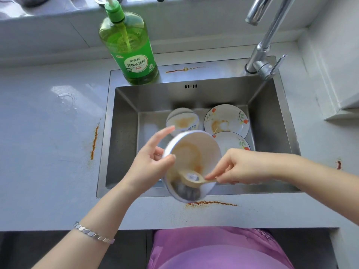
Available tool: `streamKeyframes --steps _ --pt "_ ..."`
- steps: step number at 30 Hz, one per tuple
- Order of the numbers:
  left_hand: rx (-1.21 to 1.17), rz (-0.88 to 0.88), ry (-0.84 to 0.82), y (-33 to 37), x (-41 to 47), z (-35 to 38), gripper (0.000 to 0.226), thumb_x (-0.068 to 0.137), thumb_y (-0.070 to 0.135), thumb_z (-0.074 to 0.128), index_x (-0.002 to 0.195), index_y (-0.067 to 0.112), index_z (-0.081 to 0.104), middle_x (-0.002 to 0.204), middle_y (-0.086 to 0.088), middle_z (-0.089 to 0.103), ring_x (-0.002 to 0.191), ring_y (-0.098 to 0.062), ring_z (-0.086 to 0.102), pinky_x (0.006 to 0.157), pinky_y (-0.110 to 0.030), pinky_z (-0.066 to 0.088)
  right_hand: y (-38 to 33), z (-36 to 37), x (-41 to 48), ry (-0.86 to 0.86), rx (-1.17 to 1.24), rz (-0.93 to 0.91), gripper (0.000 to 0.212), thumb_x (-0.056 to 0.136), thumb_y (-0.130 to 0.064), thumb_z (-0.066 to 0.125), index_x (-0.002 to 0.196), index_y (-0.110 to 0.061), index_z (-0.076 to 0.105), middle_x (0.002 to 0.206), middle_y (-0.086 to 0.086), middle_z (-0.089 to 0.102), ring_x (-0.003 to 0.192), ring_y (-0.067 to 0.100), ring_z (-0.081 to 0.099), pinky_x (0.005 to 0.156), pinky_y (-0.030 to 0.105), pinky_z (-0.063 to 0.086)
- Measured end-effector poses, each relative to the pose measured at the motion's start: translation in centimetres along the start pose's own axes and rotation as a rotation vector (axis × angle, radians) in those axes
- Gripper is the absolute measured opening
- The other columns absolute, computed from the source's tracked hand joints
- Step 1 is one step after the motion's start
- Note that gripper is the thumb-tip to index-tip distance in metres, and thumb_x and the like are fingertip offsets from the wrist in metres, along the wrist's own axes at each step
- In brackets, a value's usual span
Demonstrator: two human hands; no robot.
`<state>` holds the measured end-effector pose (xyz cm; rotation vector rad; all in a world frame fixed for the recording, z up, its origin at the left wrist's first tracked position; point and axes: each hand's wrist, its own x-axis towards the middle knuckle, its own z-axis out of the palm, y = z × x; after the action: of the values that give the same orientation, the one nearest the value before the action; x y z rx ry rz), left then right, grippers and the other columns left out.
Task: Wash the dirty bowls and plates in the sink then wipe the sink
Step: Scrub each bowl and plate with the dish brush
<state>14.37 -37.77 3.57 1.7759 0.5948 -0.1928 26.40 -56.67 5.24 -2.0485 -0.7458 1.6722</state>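
Note:
My left hand (153, 162) holds a white bowl (194, 152) by its rim, tilted over the front of the steel sink (124, 136); brown stains coat its inside. My right hand (239, 166) pinches the wooden handle of a dish brush (191, 179), whose dark bristle head sits against the bowl's lower inside. A second stained bowl (182, 121) lies at the back of the sink. Beside it a flowered plate (226, 119) with brown residue overlaps another flowered plate (233, 141).
A green bottle of dish soap (130, 45) stands on the sink's back left ledge. The chrome tap (266, 45) rises at the back right, no water running. Orange-brown sauce streaks mark the grey counter (48, 152) left, front and back of the sink.

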Motion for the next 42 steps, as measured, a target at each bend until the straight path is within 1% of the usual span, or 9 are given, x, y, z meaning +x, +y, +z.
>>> streamKeyframes --steps 3,7,12,16,22,28,34,38,42 --pt "0.033 -0.089 -0.123 -0.5 0.1 0.2 0.048 0.067 0.026 0.053 0.102 0.060 0.057 0.074 -0.006 0.054 0.066 -0.017 0.054 0.063 -0.026 0.050 0.1 -0.1 -0.3 0.065 -0.281 0.058 0.022 0.091 -0.036 0.052 0.102 -0.047 0.067 0.066 -0.031 0.062 0.066 -0.005 0.055 0.067 0.016 0.045" --pt "-0.045 -0.171 -0.021 -0.7 1.0 0.5 0.042 0.083 0.012 0.053 0.110 0.044 0.059 0.067 -0.010 0.053 0.059 -0.014 0.057 0.050 -0.025 0.052 0.3 -0.2 -0.1 0.328 -0.579 0.111 0.034 0.093 -0.030 0.043 0.112 -0.055 0.058 0.106 -0.011 0.067 0.083 0.018 0.056 0.069 0.028 0.046" --pt "-0.112 -0.205 0.097 -0.3 1.7 1.2 0.044 0.085 0.005 0.049 0.103 0.044 0.059 0.063 -0.011 0.048 0.058 -0.019 0.053 0.045 -0.026 0.051 -0.3 2.5 0.4 0.216 -0.323 0.030 0.031 0.095 -0.028 0.046 0.118 -0.045 0.059 0.122 -0.013 0.062 0.108 0.014 0.058 0.079 0.022 0.043" --pt "-0.115 -0.256 0.074 -0.4 1.4 0.8 0.042 0.087 0.006 0.049 0.110 0.039 0.058 0.070 -0.014 0.059 0.060 -0.018 0.060 0.048 -0.029 0.054 2.2 0.2 0.5 0.362 -0.392 0.095 0.030 0.093 -0.032 0.047 0.109 -0.054 0.060 0.108 -0.015 0.067 0.093 0.013 0.061 0.076 0.028 0.050" --pt "-0.138 -0.300 0.098 0.1 1.7 -0.8 0.034 0.091 0.011 0.047 0.106 0.040 0.056 0.087 -0.002 0.064 0.068 -0.017 0.063 0.045 -0.029 0.054 4.9 0.8 1.3 0.875 0.521 -0.033 0.033 0.086 -0.021 0.064 0.114 -0.037 0.061 0.063 -0.015 0.060 0.045 -0.002 0.048 0.049 0.010 0.035" --pt "-0.119 -0.257 -0.127 2.3 2.7 -1.9 0.036 0.068 0.032 0.052 0.101 0.038 0.064 0.096 -0.002 0.068 0.083 -0.027 0.064 0.053 -0.034 0.054 3.4 3.7 3.8 0.476 1.148 -0.072 0.051 0.082 -0.013 0.067 0.125 -0.034 0.052 0.066 0.002 0.058 0.036 0.004 0.022 0.031 0.014 0.018" --pt "-0.092 -0.149 -0.018 4.8 4.4 -1.8 0.028 0.077 0.048 0.062 0.102 0.035 0.059 0.098 0.002 0.066 0.076 -0.010 0.067 0.052 -0.024 0.053 2.5 3.9 4.5 0.530 1.375 -0.076 0.040 0.087 0.000 0.054 0.120 -0.021 0.058 0.065 0.005 0.049 0.032 0.003 0.020 0.029 0.012 0.015" --pt "-0.280 0.098 0.186 2.8 3.0 2.3 0.064 0.072 0.022 0.075 0.123 0.034 0.037 0.110 -0.003 0.059 0.080 0.006 0.064 0.068 -0.014 0.050 0.8 3.1 4.8 0.627 1.605 -0.069 0.026 0.088 0.004 0.048 0.081 -0.021 0.054 0.040 -0.008 0.037 0.028 0.001 0.017 0.027 0.011 0.011" --pt "-0.502 0.158 0.216 0.6 1.9 8.0 0.096 0.071 -0.002 0.070 0.141 0.028 0.012 0.120 0.005 0.049 0.095 0.008 0.061 0.079 -0.016 0.050 -1.5 3.0 5.3 0.618 1.773 -0.124 0.027 0.088 0.004 0.047 0.075 -0.019 0.051 0.049 -0.003 0.034 0.026 0.000 0.018 0.024 0.011 0.013"
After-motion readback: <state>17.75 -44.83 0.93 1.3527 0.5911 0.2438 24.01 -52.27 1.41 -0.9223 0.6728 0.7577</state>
